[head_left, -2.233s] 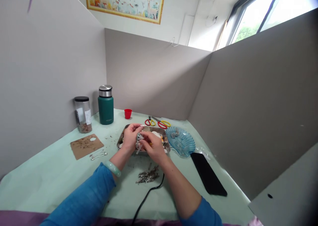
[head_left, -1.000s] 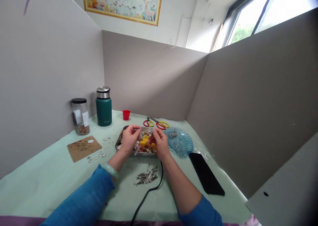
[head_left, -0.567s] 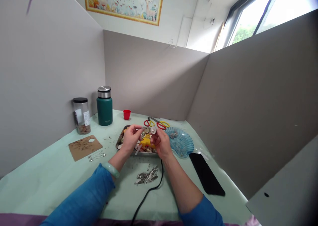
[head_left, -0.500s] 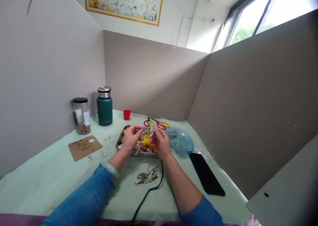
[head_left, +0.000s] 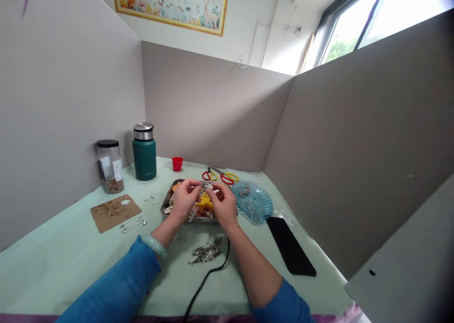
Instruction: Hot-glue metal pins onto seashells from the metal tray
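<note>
Over a metal tray [head_left: 198, 220] my two hands meet, fingertips close together. My right hand [head_left: 224, 207] pinches a small whitish piece [head_left: 207, 186] between thumb and fingers. My left hand [head_left: 185, 201] is closed in a pinch at the left side of that piece; what its fingertips hold is too small to name. Inside the tray lie a yellow object [head_left: 205, 203] and many small mixed pieces, partly covered by my hands. A pale translucent stick [head_left: 193, 214] slants across the tray's front rim. Nearer to me is a pile of small metal pin clasps [head_left: 206, 253].
A black cord [head_left: 205, 281] runs from the tray toward me. Right are a blue shell-shaped dish [head_left: 257, 205] and a black flat slab [head_left: 291, 247]. Behind lie scissors [head_left: 227, 177] and a red cup [head_left: 177, 164]. Left stand a green flask [head_left: 144, 158], a jar [head_left: 111, 169] and brown card [head_left: 115, 213].
My right hand has moved left with the whitish piece, bringing it against the left fingertips. The gap between my hands has closed. The whole view has shifted slightly.
</note>
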